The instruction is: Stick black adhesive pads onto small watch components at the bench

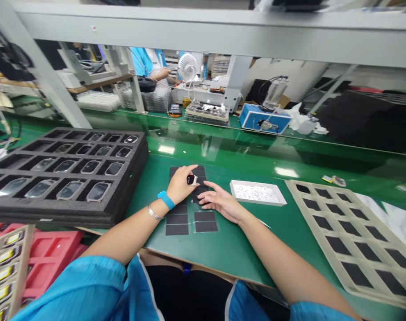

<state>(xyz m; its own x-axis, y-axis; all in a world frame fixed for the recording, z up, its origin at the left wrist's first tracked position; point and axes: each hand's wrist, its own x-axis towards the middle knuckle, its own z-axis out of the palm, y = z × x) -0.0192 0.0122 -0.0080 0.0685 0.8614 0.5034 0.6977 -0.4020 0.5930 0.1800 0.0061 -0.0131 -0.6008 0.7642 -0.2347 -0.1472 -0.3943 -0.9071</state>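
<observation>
Nearest you, at lower left, a pink tray [51, 256] sits below the desk [243, 249] edge. On the green desk, dark rectangular pads [205, 226] lie in two columns. Your right hand [223, 203] rests open, fingers flat on the pads. Your left hand [182, 183], a blue band at its wrist, pinches a small dark part [191, 179] over the pads, close to the right fingertips. A white tray [258, 193] lies just right of both hands, a beige grid sheet [353, 236] beyond it. To the left, a black foam tray [122, 209] holds glossy pieces in compartments. On the far side stand a blue box [261, 119] and a white fan [187, 67].
</observation>
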